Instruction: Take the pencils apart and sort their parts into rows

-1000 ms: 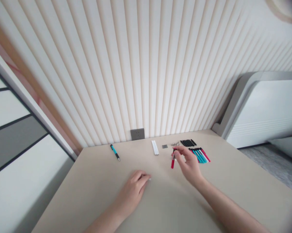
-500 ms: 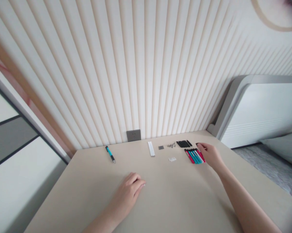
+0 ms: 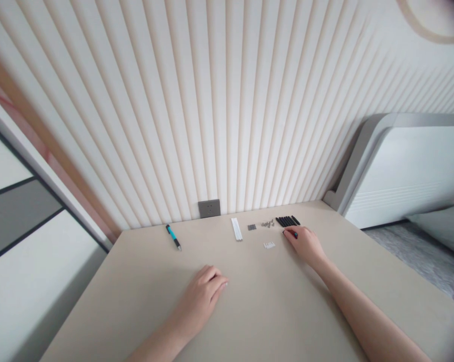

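Note:
My right hand (image 3: 304,245) lies over the row of coloured pen barrels (image 3: 295,235), its fingers closed about them at the table. Only a bit of teal and a dark tip show; the other barrels are hidden beneath the hand. Just behind it is a row of black pen parts (image 3: 286,221). My left hand (image 3: 206,291) rests on the table with its fingers curled together, and nothing shows in them. Left of the right hand are small white pieces (image 3: 269,245), metal tips (image 3: 267,223) and small grey springs (image 3: 251,227). White refills (image 3: 236,230) lie side by side farther left.
One whole teal-and-black pen (image 3: 173,237) lies at the back left of the beige table (image 3: 144,281). A dark wall socket (image 3: 209,208) sits in the ribbed wall behind. To the right stands a grey-white bed headboard (image 3: 411,166).
My right hand has moved left from the right end of the coloured barrels to their left end, now covering them. My left hand has stayed in place. The view has shifted slightly.

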`<state>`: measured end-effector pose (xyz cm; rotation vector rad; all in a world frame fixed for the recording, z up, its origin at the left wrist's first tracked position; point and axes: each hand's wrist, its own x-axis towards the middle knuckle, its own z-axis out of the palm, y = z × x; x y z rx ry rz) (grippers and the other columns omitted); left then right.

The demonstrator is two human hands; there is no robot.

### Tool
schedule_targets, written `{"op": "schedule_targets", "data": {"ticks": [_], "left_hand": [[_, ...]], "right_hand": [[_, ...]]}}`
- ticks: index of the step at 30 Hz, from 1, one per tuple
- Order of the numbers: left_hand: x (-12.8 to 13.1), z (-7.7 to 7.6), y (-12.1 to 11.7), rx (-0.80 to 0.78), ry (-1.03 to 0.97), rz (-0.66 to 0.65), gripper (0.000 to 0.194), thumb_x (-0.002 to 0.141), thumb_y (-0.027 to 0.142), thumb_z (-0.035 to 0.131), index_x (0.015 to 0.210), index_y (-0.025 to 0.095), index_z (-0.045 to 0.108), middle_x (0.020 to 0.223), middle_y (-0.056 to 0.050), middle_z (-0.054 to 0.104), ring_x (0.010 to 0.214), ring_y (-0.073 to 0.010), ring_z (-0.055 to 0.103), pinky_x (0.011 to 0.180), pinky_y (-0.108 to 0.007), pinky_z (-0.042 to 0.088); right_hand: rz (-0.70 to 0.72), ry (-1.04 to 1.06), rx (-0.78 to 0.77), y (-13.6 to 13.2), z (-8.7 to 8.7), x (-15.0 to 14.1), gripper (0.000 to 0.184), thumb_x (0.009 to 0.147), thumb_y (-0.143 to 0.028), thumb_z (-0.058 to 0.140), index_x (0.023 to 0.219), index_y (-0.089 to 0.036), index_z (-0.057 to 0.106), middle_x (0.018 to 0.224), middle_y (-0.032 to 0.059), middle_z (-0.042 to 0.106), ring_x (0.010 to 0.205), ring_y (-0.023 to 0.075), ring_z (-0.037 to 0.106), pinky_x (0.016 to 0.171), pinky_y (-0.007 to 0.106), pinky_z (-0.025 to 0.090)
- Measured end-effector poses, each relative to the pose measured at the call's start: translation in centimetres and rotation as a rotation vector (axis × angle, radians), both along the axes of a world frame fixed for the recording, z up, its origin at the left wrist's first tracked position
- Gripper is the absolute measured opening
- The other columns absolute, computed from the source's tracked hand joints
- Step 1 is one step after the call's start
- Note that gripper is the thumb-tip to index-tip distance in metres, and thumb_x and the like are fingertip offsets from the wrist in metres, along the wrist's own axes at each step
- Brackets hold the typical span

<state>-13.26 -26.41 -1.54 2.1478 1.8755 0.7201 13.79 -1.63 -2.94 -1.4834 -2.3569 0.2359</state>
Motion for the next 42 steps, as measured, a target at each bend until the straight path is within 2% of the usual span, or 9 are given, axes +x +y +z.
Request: {"op": "schedule_targets", "data": {"ticks": [6, 12, 19, 24, 31, 42], "left_hand": [[-0.1, -0.2, -0.1, 0.008, 0.010, 0.000, 0.019, 0.098, 0.017, 0.048, 0.099, 0.022, 0.066, 0.093, -0.003, 0.060, 0.091, -0.0184, 0.058, 0.082, -0.032, 0.047], [0.0, -0.1, -0.2, 0.017, 0.006, -0.003, 0.020, 0.098, 0.018, 0.047, 0.098, 0.022, 0.066, 0.092, -0.003, 0.060, 0.090, -0.0179, 0.058, 0.080, -0.032, 0.048], [0.0, 0.1, -0.2, 0.027, 0.002, 0.000, 0.020, 0.098, 0.016, 0.048, 0.098, 0.022, 0.066, 0.091, -0.002, 0.060, 0.088, -0.0178, 0.057, 0.080, -0.031, 0.048], [0.1, 0.3, -0.2, 0.022, 0.003, 0.003, 0.019, 0.097, 0.015, 0.049, 0.096, 0.022, 0.067, 0.091, -0.002, 0.061, 0.089, -0.0180, 0.058, 0.080, -0.031, 0.047], [0.1, 0.1, -0.2, 0.018, 0.007, 0.006, 0.018, 0.097, 0.016, 0.049, 0.099, 0.022, 0.067, 0.092, -0.002, 0.061, 0.090, -0.0179, 0.058, 0.081, -0.031, 0.047], [0.1, 0.1, -0.2, 0.055, 0.000, -0.003, 0.019, 0.097, 0.016, 0.048, 0.097, 0.022, 0.066, 0.090, -0.003, 0.060, 0.088, -0.0180, 0.057, 0.079, -0.030, 0.048]], "right_hand": [[-0.051, -0.073, 0.142, 0.3, 0.5, 1.6, 0.032, 0.095, -0.037, 0.045, 0.108, -0.027, 0.072, 0.113, 0.0076, 0.068, 0.108, 0.0279, 0.058, 0.087, 0.040, 0.040], [-0.026, -0.092, 0.033, 0.8, 1.1, 3.8, 0.029, 0.089, -0.040, 0.053, 0.107, -0.030, 0.073, 0.111, 0.0067, 0.066, 0.107, 0.0277, 0.058, 0.087, 0.039, 0.039], [0.057, -0.135, -0.021, 0.0, 0.6, 2.3, 0.029, 0.090, -0.042, 0.052, 0.109, -0.033, 0.072, 0.114, 0.0071, 0.063, 0.108, 0.0280, 0.056, 0.086, 0.040, 0.038], [0.019, -0.156, 0.017, -0.2, -0.2, 1.5, 0.033, 0.091, -0.041, 0.051, 0.116, -0.030, 0.069, 0.116, 0.0088, 0.063, 0.109, 0.0286, 0.055, 0.088, 0.040, 0.038], [-0.021, -0.149, 0.062, -0.3, -0.3, 1.4, 0.039, 0.092, -0.047, 0.048, 0.121, -0.028, 0.067, 0.117, 0.0096, 0.061, 0.107, 0.0284, 0.055, 0.090, 0.040, 0.039], [-0.022, -0.176, 0.082, -0.3, 0.0, 1.8, 0.037, 0.095, -0.046, 0.043, 0.105, -0.030, 0.075, 0.120, 0.0092, 0.060, 0.110, 0.0294, 0.053, 0.090, 0.044, 0.038]]}}
